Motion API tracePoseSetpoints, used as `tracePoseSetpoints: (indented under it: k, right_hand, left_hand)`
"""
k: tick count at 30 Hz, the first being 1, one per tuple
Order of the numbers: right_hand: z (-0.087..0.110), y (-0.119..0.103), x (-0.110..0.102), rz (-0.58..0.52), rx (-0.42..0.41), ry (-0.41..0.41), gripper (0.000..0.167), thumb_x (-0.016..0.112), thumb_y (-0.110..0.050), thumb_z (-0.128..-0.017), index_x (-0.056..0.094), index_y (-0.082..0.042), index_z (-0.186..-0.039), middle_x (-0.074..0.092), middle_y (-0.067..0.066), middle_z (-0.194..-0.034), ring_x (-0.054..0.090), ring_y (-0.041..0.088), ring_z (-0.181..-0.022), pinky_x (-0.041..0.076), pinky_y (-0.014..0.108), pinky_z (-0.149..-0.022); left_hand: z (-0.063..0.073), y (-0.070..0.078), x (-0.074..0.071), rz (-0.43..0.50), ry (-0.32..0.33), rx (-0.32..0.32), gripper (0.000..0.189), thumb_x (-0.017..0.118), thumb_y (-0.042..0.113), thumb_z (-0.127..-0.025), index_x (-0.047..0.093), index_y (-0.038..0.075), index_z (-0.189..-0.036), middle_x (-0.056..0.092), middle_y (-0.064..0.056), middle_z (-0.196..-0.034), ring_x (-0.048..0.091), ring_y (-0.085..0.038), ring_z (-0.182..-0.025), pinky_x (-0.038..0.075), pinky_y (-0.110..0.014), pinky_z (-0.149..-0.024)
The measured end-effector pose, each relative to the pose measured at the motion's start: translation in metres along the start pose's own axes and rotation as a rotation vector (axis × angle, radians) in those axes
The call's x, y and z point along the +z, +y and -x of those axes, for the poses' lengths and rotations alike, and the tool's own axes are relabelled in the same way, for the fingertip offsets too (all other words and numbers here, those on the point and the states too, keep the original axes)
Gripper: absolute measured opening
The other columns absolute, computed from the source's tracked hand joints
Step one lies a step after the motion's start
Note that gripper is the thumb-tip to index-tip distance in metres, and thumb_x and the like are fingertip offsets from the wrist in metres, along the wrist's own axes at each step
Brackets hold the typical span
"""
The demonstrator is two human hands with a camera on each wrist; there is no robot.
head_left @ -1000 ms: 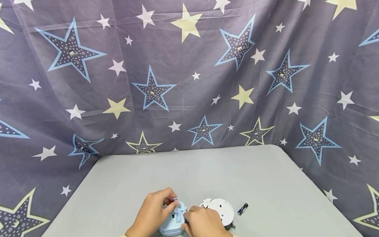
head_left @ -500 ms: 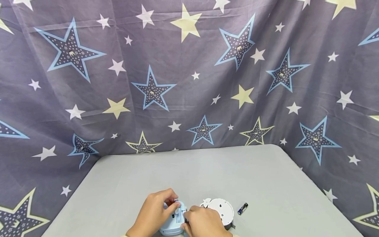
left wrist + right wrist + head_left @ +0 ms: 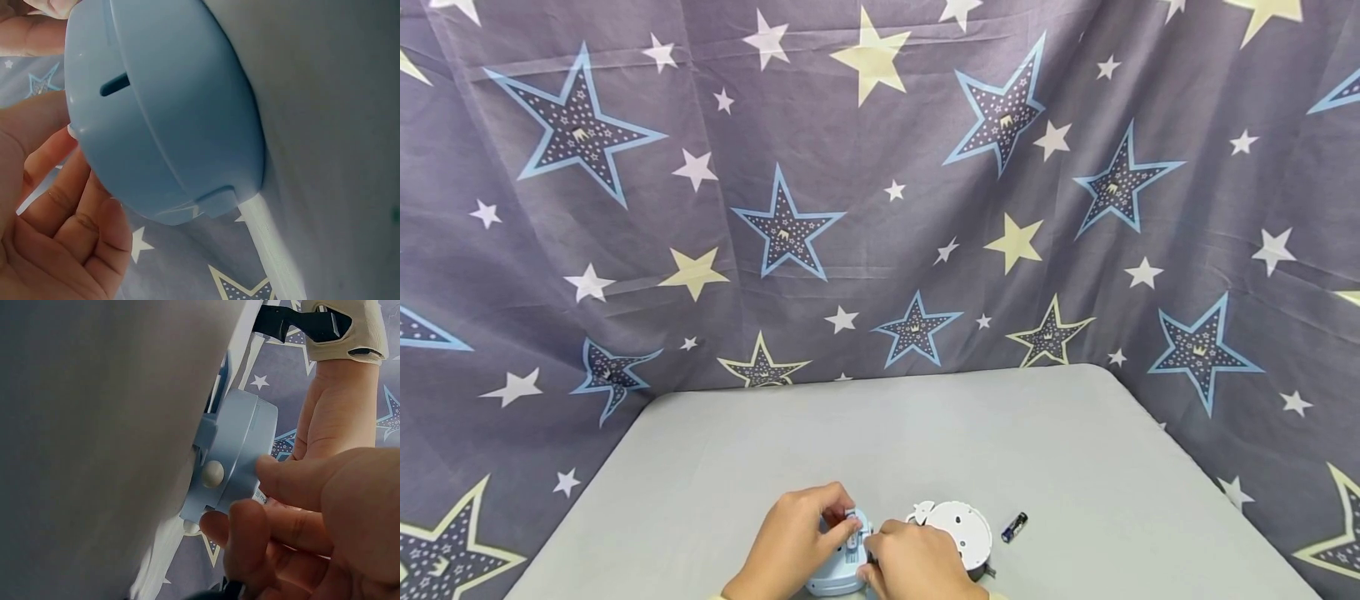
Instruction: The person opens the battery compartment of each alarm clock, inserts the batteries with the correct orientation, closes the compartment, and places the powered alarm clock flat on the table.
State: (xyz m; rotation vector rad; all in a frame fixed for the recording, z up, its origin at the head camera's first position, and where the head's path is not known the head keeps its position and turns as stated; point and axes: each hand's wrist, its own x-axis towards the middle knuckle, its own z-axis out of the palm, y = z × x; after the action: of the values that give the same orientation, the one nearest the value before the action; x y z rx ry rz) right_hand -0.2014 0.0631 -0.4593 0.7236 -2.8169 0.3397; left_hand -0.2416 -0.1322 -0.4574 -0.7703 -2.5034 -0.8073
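A rounded light-blue plastic device lies on the table near the front, its battery compartment facing up. My left hand bends over it, thumb and forefinger pinching a small battery at the compartment; the fingers partly cover the battery. At the device's right side, my right hand grips its edge. The right wrist view shows my thumb and fingers on the blue device, beside a pale round knob. In the left wrist view the blue casing has a narrow slot, and its compartment is hidden.
Just right of my right hand lies a white round object with a dark underside, partly covered by the hand. Further right is a loose dark battery. A star-patterned curtain surrounds the grey table.
My left fingers have moved slightly down and right over the compartment, and the battery sits lower in it. The right hand has stayed on the device's side.
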Motion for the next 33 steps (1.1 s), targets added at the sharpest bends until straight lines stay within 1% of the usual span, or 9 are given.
tracePoseSetpoints:
  k: [11,17,25,29,33]
  right_hand:
    - [0.0002,0.0004,-0.0003,-0.003,0.002,-0.016,0.018,0.076,-0.046,-0.088,0.075,-0.028,-0.085,0.055,-0.015,-0.07,0.055,0.001,-0.06,0.039,0.027,-0.046]
    - [0.0,0.0006,-0.0005,-0.01,0.004,-0.02,0.019,0.076,-0.046,-0.088,0.075,-0.027,-0.085,0.055,-0.015,-0.071,0.054,0.001,-0.06,0.039,0.027,-0.046]
    - [-0.0003,0.0001,-0.0017,-0.016,0.014,-0.042,0.019,0.076,-0.046,-0.088,0.076,-0.026,-0.088,0.056,-0.014,-0.071,0.054,0.002,-0.059,0.04,0.028,-0.046]
    - [-0.0004,0.0001,-0.0015,-0.019,0.017,-0.048,0.019,0.076,-0.046,-0.088,0.076,-0.027,-0.088,0.056,-0.015,-0.071,0.055,0.002,-0.06,0.041,0.028,-0.046]
    - [-0.0003,-0.0001,-0.0013,-0.014,0.016,-0.043,0.019,0.076,-0.046,-0.088,0.076,-0.028,-0.088,0.055,-0.015,-0.071,0.055,0.002,-0.06,0.041,0.028,-0.047]
  left_hand:
    - [0.0006,-0.0022,0.0016,0.008,-0.027,0.008,0.019,0.088,0.02,-0.08,0.071,0.026,-0.087,0.068,0.024,-0.078,0.059,0.011,-0.07,0.051,-0.02,-0.064]
    - [0.0012,-0.0034,0.0023,-0.007,-0.032,0.009,0.019,0.088,0.022,-0.08,0.072,0.026,-0.088,0.066,0.024,-0.076,0.06,0.008,-0.069,0.05,-0.021,-0.064]
    - [0.0014,-0.0026,0.0013,-0.025,-0.061,-0.008,0.016,0.087,0.025,-0.082,0.073,0.028,-0.09,0.064,0.023,-0.077,0.06,0.003,-0.072,0.048,-0.022,-0.063]
    - [0.0019,-0.0032,0.0023,-0.045,-0.043,0.007,0.017,0.088,0.026,-0.08,0.074,0.028,-0.089,0.065,0.021,-0.077,0.058,0.001,-0.071,0.047,-0.021,-0.063]
    - [0.0017,-0.0041,0.0036,-0.083,0.012,0.055,0.02,0.091,0.026,-0.075,0.075,0.026,-0.086,0.066,0.018,-0.079,0.056,-0.001,-0.072,0.046,-0.022,-0.065]
